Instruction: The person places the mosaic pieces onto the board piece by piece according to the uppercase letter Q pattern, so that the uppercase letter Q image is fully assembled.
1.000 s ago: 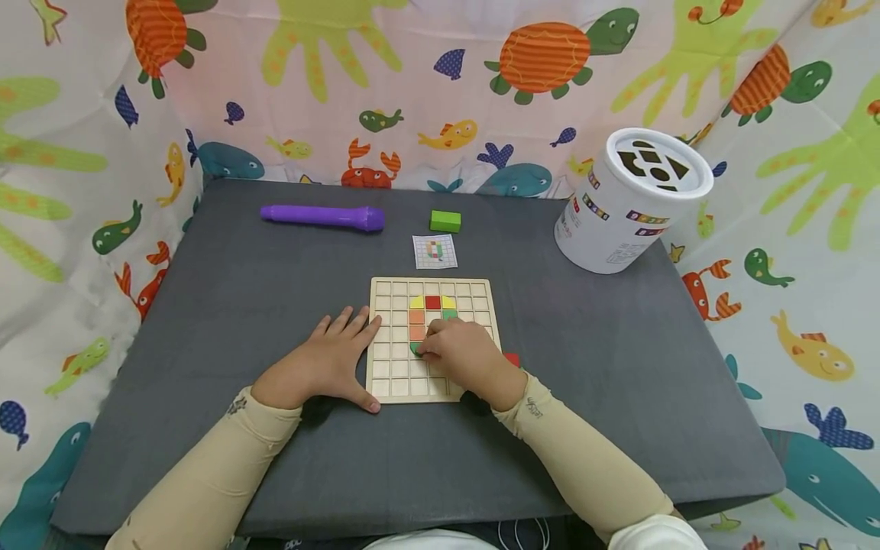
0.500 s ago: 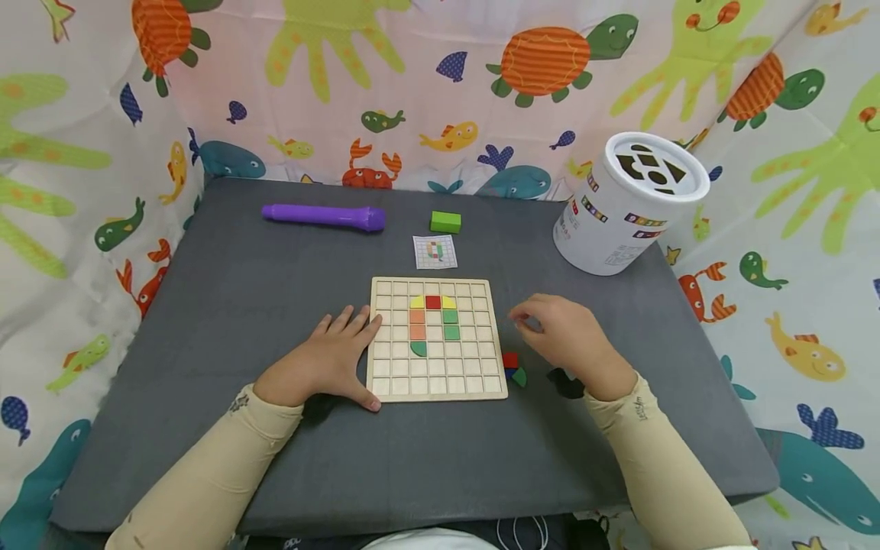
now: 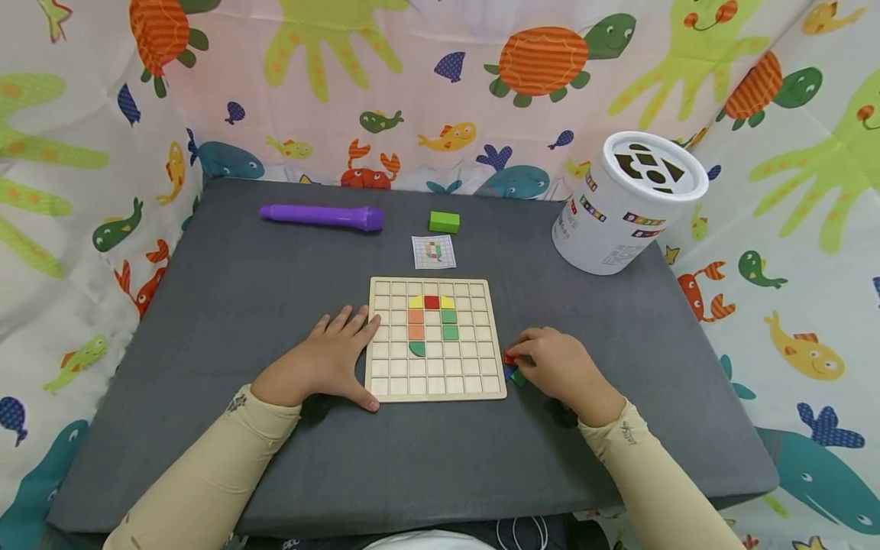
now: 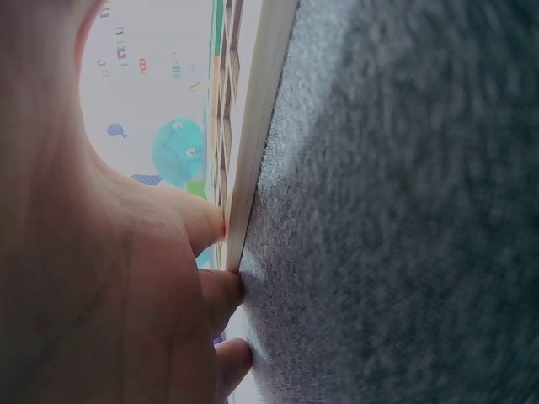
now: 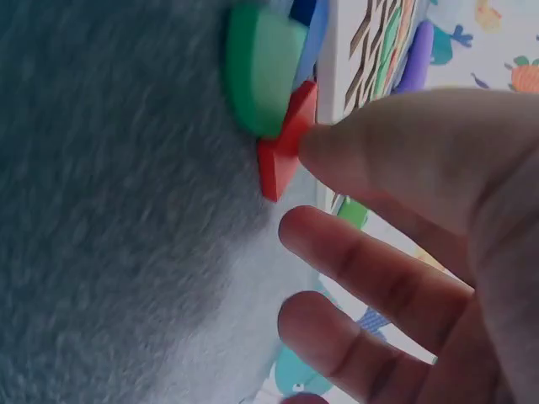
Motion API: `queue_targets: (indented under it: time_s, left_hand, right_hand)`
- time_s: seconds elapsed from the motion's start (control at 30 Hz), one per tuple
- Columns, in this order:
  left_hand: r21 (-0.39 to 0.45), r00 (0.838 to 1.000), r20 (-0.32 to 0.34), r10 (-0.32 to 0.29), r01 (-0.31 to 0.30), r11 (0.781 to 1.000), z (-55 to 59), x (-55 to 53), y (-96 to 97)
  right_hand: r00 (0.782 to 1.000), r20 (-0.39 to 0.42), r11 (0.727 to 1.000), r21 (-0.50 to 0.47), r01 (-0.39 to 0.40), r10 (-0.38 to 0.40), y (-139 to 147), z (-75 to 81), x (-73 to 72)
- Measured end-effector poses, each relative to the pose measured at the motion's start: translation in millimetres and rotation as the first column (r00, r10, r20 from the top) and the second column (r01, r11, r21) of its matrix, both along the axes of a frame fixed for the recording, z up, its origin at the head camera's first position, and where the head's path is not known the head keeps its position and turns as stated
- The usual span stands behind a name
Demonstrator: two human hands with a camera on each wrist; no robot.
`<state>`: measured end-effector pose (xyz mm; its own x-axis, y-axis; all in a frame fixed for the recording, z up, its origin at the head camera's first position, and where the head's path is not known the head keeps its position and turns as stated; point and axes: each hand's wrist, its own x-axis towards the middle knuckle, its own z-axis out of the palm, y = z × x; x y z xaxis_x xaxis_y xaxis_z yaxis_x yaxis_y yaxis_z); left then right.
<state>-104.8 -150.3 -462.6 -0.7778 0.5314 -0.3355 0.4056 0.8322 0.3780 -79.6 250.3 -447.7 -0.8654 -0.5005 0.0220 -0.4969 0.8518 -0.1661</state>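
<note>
My left hand (image 3: 318,359) lies spread at the left side of a wooden grid board (image 3: 464,374); its fingertips touch the edge (image 4: 253,160). On the board are a red square (image 3: 431,302), two yellow pieces (image 3: 415,302), two orange squares (image 3: 415,324), two green squares (image 3: 450,332) and a green quarter-round (image 3: 417,349). Off the board's right edge, my right hand (image 3: 560,370) reaches down to a red block (image 5: 286,151). The thumb tip is right at that block, and other fingers are apart from it. A green rounded block (image 5: 261,71) and a blue block (image 5: 313,38) lie against it.
Beyond the board lie a small pattern card (image 3: 434,252), a bright green block (image 3: 444,222) and a purple microphone-shaped stick (image 3: 321,217). A white tub (image 3: 612,221) with a shape-cut lid stands at the back right. A printed cloth (image 3: 289,114) surrounds the grey table (image 3: 275,275).
My right hand has left the green quarter-round on the board, swung right, then come down to the loose blocks beside it. My left hand has stayed at the board's edge.
</note>
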Motion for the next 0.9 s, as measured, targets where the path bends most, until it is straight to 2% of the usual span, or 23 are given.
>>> queue_targets:
  time_s: [0.13, 0.3, 0.63, 0.77, 0.9]
  left_hand:
    - [-0.018, 1.0, 0.003, 0.004, -0.003, 1.0, 5.1, 2.3, 1.8]
    - [-0.013, 1.0, -0.002, 0.003, -0.003, 1.0, 5.0, 1.9, 1.8]
    - [-0.005, 1.0, -0.004, 0.002, -0.002, 1.0, 4.9, 1.9, 0.5]
    - [0.002, 1.0, -0.009, 0.0, 0.0, 1.0, 3.4, 1.7, 0.1]
    - [0.0, 1.0, -0.01, 0.0, 0.0, 1.0, 2.0, 1.4, 0.3]
  right_hand:
    - [0.998, -0.02, 0.998, 0.021, 0.055, -0.055, 7, -4.2, -3.7]
    - [0.996, -0.021, 0.996, 0.001, 0.085, -0.085, 11, -6.4, -6.8]
    - [0.998, -0.027, 0.999, -0.009, 0.054, -0.054, 2, 1.6, -11.9]
    - [0.999, -0.018, 0.999, -0.04, 0.034, -0.035, -8, 6.4, -14.6]
    - [0.999, -0.046, 0.998, -0.069, -0.01, 0.007, -23, 9.4, -16.6]
